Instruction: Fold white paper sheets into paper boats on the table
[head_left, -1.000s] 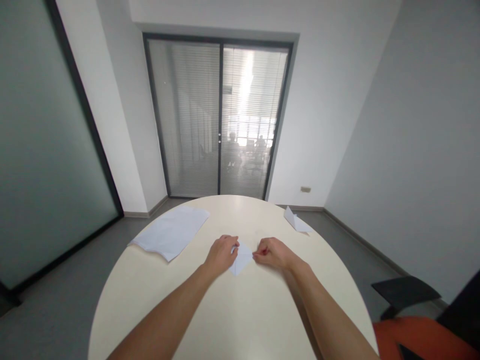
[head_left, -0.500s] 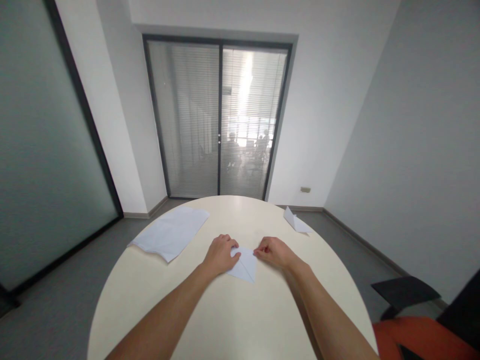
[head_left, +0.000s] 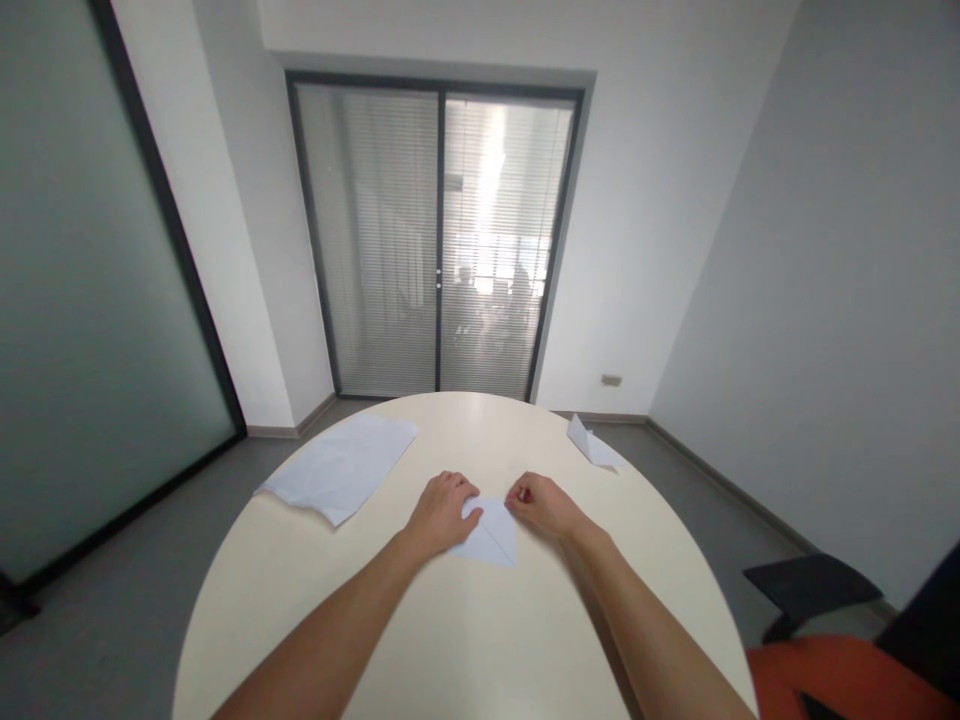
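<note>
A small white sheet of folded paper (head_left: pixel 491 540) lies on the table in front of me, with a diagonal crease across it. My left hand (head_left: pixel 444 510) is bent over its left side, thumb and forefinger on the paper, holding it against the tabletop. At the upper right corner, my right hand (head_left: pixel 544 505) has thumb and forefinger pinched together on the paper's edge. Its other fingers are curled in. Part of the paper is hidden under my left hand.
The round cream table (head_left: pixel 480 640) carries a large creased white sheet (head_left: pixel 345 465) at the left and a folded white paper piece (head_left: pixel 592 445) near the far right edge. A chair with an orange seat (head_left: pixel 840 675) stands at the right. Glass doors (head_left: pixel 439 240) are beyond.
My right hand has shifted slightly left with the paper's corner. The folded paper has turned a little, its lower corner moving right. My left hand has hardly moved.
</note>
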